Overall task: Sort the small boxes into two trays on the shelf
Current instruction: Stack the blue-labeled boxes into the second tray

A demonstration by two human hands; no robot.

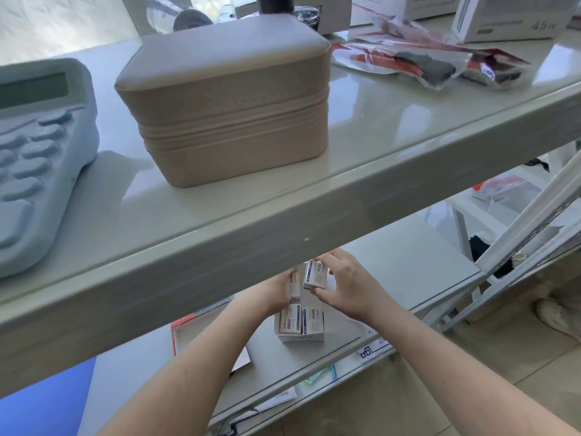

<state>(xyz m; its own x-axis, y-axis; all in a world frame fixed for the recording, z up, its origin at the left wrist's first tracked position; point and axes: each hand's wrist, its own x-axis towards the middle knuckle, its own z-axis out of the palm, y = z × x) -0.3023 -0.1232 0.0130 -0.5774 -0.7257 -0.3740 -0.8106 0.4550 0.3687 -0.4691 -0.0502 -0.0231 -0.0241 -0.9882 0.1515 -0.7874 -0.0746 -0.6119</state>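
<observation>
On the lower shelf, under the upper shelf's front edge, several small white boxes with blue print are gathered. My right hand grips one small box, held tilted above the others. My left hand holds a second small box just beside it; its fingers are partly hidden by the upper shelf. Two more small boxes stand side by side below my hands, on a white tray. A red-rimmed tray lies to the left, mostly hidden behind my left forearm.
The upper shelf carries a beige zip case, a pale blue calculator, plastic-wrapped packets and white cartons. Its thick front edge blocks much of the lower shelf. White shelf braces slant at the right.
</observation>
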